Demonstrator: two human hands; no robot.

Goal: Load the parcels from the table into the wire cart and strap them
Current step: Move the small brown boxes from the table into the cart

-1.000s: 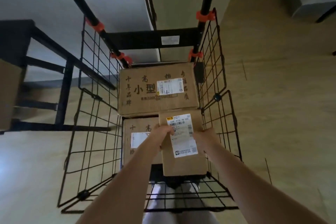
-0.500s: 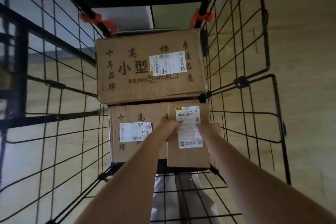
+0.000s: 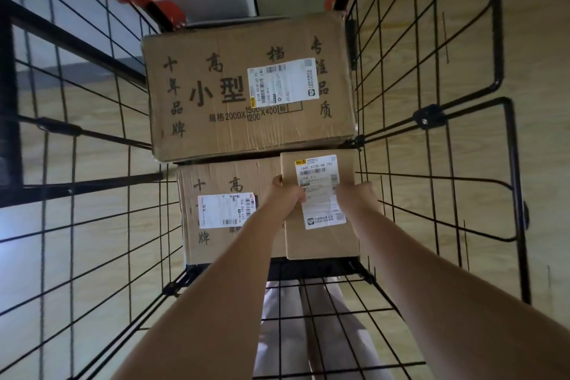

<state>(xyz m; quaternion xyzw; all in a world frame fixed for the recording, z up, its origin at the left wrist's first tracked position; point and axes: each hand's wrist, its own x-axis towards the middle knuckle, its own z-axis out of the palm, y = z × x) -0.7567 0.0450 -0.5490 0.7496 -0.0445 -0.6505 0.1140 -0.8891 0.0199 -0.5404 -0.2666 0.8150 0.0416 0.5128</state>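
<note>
My left hand [image 3: 287, 194] and right hand [image 3: 358, 198] clamped the small parcel [image 3: 322, 242] by its sides, centre frame, seemingly to seat it squarely on the lower box [image 3: 216, 170].

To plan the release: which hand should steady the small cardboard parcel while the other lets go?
Probably left. The left hand grips the small brown cardboard parcel at its free edge; the right hand sits close to the black wire cart's wall.

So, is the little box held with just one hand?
No, the left hand and right hand both grip the little box, one on each side.
</note>
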